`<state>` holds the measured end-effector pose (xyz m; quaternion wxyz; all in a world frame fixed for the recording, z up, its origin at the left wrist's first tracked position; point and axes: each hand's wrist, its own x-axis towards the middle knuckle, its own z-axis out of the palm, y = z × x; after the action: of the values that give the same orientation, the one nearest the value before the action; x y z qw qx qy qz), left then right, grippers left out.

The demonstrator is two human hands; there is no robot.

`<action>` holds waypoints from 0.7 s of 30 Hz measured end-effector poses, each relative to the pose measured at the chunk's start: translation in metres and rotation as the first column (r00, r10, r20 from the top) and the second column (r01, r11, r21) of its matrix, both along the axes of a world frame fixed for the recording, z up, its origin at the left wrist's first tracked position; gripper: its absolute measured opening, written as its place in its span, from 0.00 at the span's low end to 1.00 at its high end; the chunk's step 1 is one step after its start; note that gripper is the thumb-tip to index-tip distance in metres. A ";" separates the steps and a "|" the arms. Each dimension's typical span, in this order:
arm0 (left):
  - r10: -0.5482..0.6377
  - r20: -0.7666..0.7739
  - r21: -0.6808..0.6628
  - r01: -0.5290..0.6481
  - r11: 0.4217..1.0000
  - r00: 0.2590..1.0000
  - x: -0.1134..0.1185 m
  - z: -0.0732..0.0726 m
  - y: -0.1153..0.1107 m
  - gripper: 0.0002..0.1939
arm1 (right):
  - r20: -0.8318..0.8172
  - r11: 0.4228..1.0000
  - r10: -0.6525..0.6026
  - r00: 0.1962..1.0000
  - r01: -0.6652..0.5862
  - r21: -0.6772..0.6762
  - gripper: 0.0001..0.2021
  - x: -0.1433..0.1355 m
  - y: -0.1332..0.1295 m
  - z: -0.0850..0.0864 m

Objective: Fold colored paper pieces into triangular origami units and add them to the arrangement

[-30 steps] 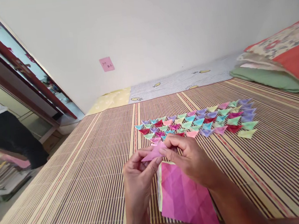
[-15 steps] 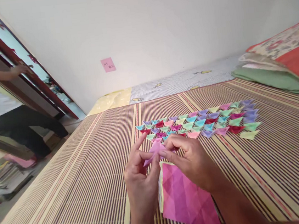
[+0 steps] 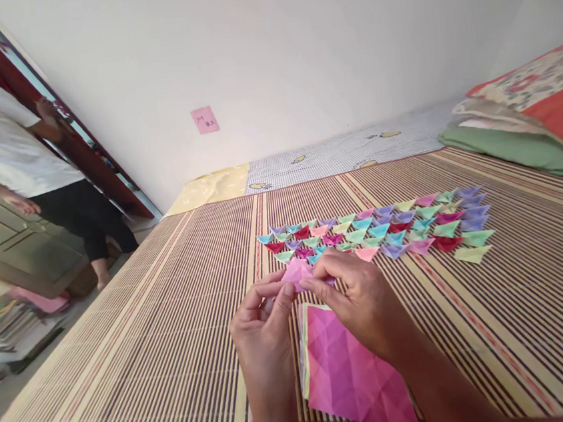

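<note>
A small folded piece of pink paper (image 3: 298, 274) is held up between both hands. My left hand (image 3: 264, 320) pinches its left side between thumb and fingers, and my right hand (image 3: 357, 290) pinches its right side. Below the hands, a stack of creased paper sheets (image 3: 351, 371) with a magenta one on top lies on the striped mat (image 3: 173, 330). Beyond my hands, rows of small folded paper pieces (image 3: 379, 229) in many colours are laid out on the mat; my right hand hides part of the nearest row.
At the left a person (image 3: 29, 157) in a white shirt and black trousers stands by a doorway. Folded bedding and a pillow (image 3: 551, 95) lie at the far right. A pink note (image 3: 205, 119) is on the wall. Stacked items (image 3: 14, 326) sit low at the left.
The fingers of my left hand have curled in around the paper, its raised index finger now bent. The person by the doorway has shifted, with more of the shirt and a bare foot showing.
</note>
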<state>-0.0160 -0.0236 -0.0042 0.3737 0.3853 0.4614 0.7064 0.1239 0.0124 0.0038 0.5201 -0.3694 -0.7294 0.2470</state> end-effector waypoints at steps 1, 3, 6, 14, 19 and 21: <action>-0.004 0.009 -0.003 0.004 1.000 1.000 0.000 0.000 0.000 0.04 | 0.010 1.000 0.004 1.000 -0.004 0.007 0.14 0.000 0.000 0.000; -0.010 0.013 -0.009 0.011 1.000 1.000 -0.001 0.000 0.000 0.04 | 0.021 1.000 0.012 1.000 -0.012 0.003 0.13 0.000 0.000 0.000; 0.003 -0.021 -0.009 -0.003 1.000 1.000 -0.002 -0.001 -0.001 0.03 | -0.005 1.000 0.022 1.000 -0.022 -0.014 0.13 0.000 -0.001 0.001; 0.013 -0.098 0.012 -0.012 1.000 0.995 -0.001 0.001 -0.003 0.03 | -0.208 0.973 0.099 0.973 -0.139 -0.186 0.12 -0.001 -0.003 0.003; 0.014 -0.082 0.020 -0.012 1.000 0.997 0.003 0.002 -0.003 0.04 | -0.243 0.966 0.051 0.969 -0.110 -0.236 0.12 -0.002 -0.001 0.003; 0.011 -0.074 0.013 -0.010 1.000 0.997 0.004 0.002 -0.002 0.04 | -0.238 0.968 0.035 0.971 -0.093 -0.234 0.12 -0.002 -0.001 0.003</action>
<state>-0.0122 -0.0261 -0.0024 0.3501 0.4114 0.4723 0.6965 0.1216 0.0112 0.0064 0.5444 -0.3750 -0.6393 0.3928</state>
